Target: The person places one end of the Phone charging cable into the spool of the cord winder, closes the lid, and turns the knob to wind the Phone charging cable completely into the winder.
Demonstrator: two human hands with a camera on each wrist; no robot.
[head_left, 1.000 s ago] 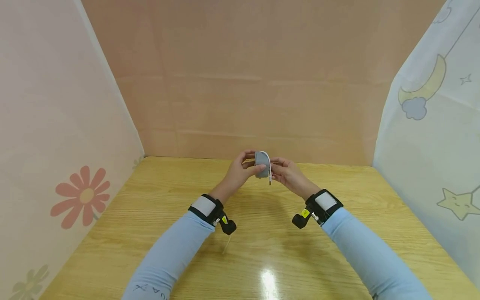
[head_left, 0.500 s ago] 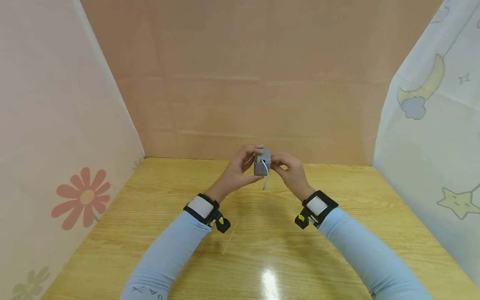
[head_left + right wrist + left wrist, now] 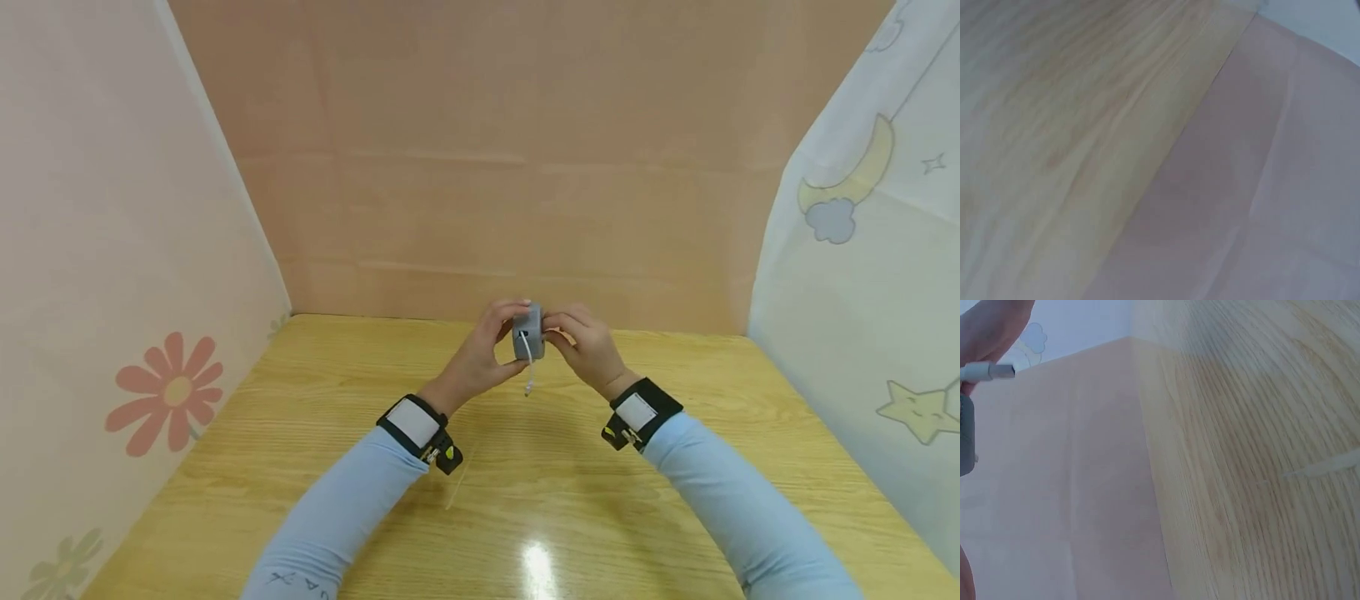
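Above the wooden table (image 3: 525, 500), I hold a small grey case (image 3: 528, 332) up between both hands, near the far pink wall (image 3: 525, 167). My left hand (image 3: 480, 358) pinches its left side, my right hand (image 3: 588, 346) its right. A second ago the white cable (image 3: 528, 367) arched over the case's top with my right fingers on it; now it hangs free from the near face, plug down, so the winding looks undone. The case stands upright, long axis vertical, narrow edge facing me.
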